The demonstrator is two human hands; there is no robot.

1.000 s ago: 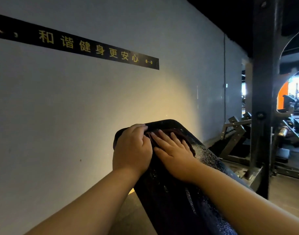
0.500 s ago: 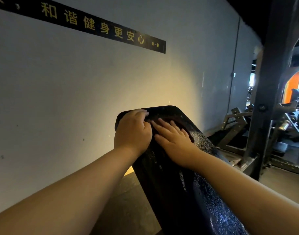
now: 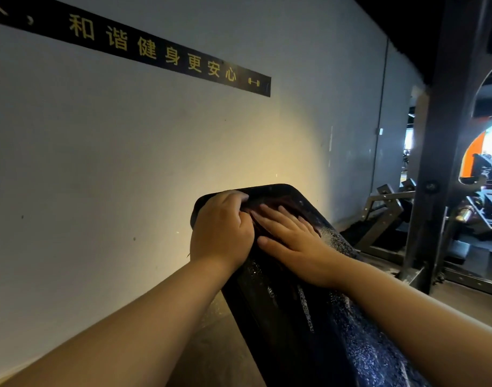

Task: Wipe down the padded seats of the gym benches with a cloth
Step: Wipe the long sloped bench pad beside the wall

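We have both hands at the far, raised end of the black padded bench pad (image 3: 309, 317), which slopes up and away from us toward the pale wall (image 3: 127, 163). Our left hand (image 3: 221, 233) sits on the pad's upper left corner with its fingers curled over the dark cloth (image 3: 288, 205), clenched on a bunched part of it, probably so the cloth does not slip down the incline while we rub. Our right hand (image 3: 292, 241) lies flat with straight, spread fingers pressing the cloth against the pad, released rather than grasping, which spreads pressure over a wider patch of vinyl. The cloth itself is reddish-dark and mostly hidden beneath the 2 hands, showing only between and just beyond the fingertips near the pad's top edge. Lower down, the pad glitters with fine droplets or speckles, so we judge that stretch has been wetted but not yet wiped dry, and the top end is the part in hand. On the wall a black strip (image 3: 166, 51) carries yellow Chinese characters. To the right stands a dark steel upright (image 3: 440, 163) of a rack, with other gym machines (image 3: 392, 202) beyond it on the floor, well apart from our bench. The next strokes likely need to travel down the slope toward us.
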